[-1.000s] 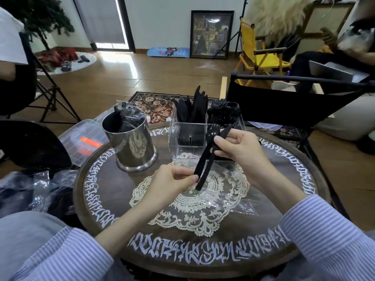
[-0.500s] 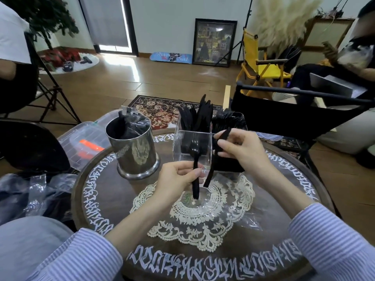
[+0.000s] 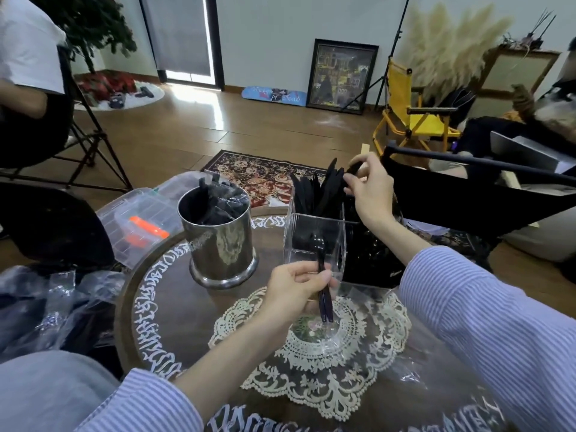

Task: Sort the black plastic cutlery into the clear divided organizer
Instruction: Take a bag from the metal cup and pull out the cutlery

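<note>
Left hand [image 3: 293, 288] gripping upright spoon [image 3: 321, 275] near organizer [image 3: 314, 241] at table [image 3: 174, 300] centre, right hand [image 3: 371, 188] pinching black utensil [image 3: 353, 168] over far compartment of knives [image 3: 314, 191], steel cup [image 3: 218, 235] left.

— Where's the cutlery?
— Black knives [image 3: 321, 191] stand upright, fanned, in the clear organizer's [image 3: 314, 241] rear section (walls see-through). One spoon [image 3: 322, 275] is upright before its front wall, bowl up.
— And the front section?
— Nearly bare.
</note>
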